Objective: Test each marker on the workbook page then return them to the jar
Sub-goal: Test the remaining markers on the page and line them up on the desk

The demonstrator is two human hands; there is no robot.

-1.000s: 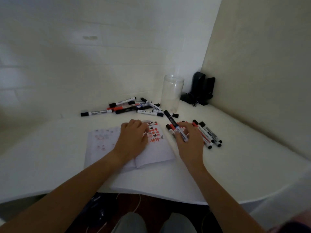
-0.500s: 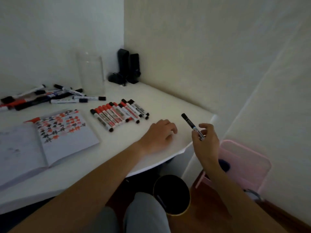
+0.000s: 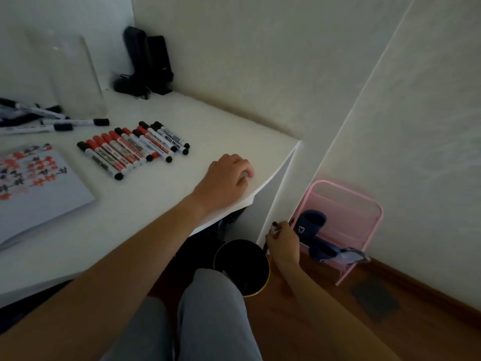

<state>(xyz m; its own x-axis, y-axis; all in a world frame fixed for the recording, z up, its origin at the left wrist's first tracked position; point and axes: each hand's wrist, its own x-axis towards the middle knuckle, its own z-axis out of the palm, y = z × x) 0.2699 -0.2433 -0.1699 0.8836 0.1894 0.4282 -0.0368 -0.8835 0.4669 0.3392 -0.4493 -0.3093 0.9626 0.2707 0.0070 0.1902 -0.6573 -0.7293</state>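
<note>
While left hand rests curled on desk, right hand pinches marker over bin

Around the row of markers, bare desk lies open on its near side and toward the wall. Behind it the clear jar and loose markers crowd the way; the workbook blocks its left. Below, a dark bin, seemingly open-topped, stands beside a pink rack.

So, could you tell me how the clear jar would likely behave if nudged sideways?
The jar stands tall and narrow on the desk, so it may tip rather than slide. It looks empty, probably light. Its clear smooth wall could be slippery, maybe breakable; glass or plastic is unclear.
</note>
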